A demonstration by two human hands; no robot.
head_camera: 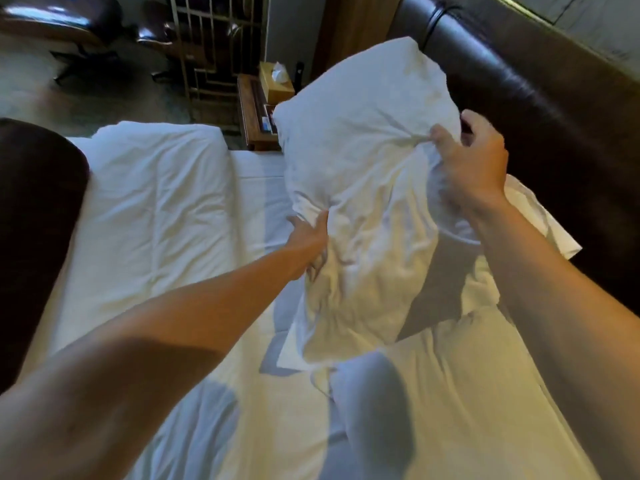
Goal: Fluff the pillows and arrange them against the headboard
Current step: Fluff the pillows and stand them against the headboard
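Note:
A large white pillow [363,174] is held up over the bed, between my two hands. My left hand [310,242] grips its left edge from the side, with the fingers partly hidden in the cloth. My right hand [472,161] pinches a bunch of the pillowcase near the pillow's right edge. A second white pillow [540,223] lies flat below, against the dark brown leather headboard [554,109] on the right. The lifted pillow hides most of it.
A folded white duvet [152,188] covers the left part of the bed, over the white sheet [256,188]. Beyond the bed stands a wooden nightstand [252,112] with a tissue box [277,81]. A dark leather chair [59,26] stands at the far left.

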